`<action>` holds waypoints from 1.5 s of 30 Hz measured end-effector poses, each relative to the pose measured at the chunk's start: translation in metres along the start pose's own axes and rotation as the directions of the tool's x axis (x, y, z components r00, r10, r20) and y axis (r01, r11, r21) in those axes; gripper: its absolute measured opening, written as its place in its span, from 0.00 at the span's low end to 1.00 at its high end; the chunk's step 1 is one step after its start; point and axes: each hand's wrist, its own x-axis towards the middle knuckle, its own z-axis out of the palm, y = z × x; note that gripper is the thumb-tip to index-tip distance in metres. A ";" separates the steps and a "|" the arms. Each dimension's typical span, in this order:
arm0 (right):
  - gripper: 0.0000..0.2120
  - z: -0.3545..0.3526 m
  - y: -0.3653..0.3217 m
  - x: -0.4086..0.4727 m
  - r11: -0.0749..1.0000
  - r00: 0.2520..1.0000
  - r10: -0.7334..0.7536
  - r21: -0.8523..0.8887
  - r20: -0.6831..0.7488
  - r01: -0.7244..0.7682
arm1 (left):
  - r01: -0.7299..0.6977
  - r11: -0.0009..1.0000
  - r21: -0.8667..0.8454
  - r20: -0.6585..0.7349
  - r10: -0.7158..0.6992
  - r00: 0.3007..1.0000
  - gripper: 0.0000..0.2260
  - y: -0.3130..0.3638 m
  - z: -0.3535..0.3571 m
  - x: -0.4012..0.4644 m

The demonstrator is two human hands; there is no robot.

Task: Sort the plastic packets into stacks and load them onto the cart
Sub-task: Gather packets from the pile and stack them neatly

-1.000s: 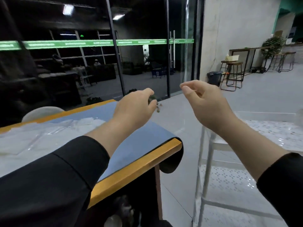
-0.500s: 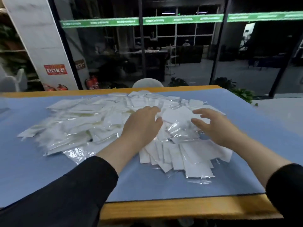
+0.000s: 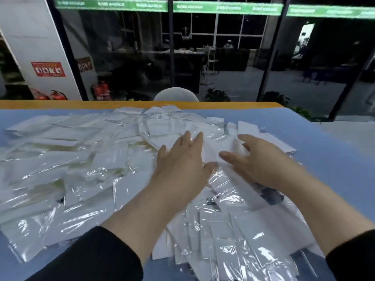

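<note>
Blurring softens most of the plastic packets [image 3: 113,159], so single packets toward 9 o'clock are hard to tell apart and no print on them can be read. Both forearms cover part of the heap, and the frame's lower edge cuts off the nearest packets at 5 o'clock. The left hand [image 3: 180,165] lies flat on the pile near the centre, fingers straight and spread toward 12 o'clock. The right hand [image 3: 261,161], just beside it at 3 o'clock, rests on the packets with fingers loosely bent and thumb reaching toward the left hand; whether it pinches a packet underneath cannot be told. Dark sleeves [image 3: 91,258] end at both wrists. The packets spread across the blue mat [image 3: 328,159] from 9 o'clock to about 3 o'clock. Bare mat stays open at 3 o'clock, out to the table's right edge, and in a thin strip at 12 o'clock before the yellow table edge [image 3: 60,104]. Beyond it at 12 o'clock a white chair back [image 3: 176,94] shows against dark glass.
</note>
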 end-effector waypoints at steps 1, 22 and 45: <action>0.39 0.001 -0.002 -0.003 1.000 1.000 -0.024 0.014 -0.002 0.024 | 0.021 1.000 -0.018 -0.008 -0.021 1.000 0.36 0.002 -0.001 0.000; 0.19 -0.011 -0.003 -0.014 0.774 0.742 -0.569 0.075 -0.356 0.629 | -0.374 0.557 -0.742 -0.507 -0.101 0.856 0.28 0.004 -0.016 -0.009; 0.15 0.000 0.008 -0.007 0.859 0.922 -0.357 0.334 -0.150 0.387 | -0.158 0.550 -0.820 -0.292 -0.164 0.942 0.10 0.006 -0.010 -0.005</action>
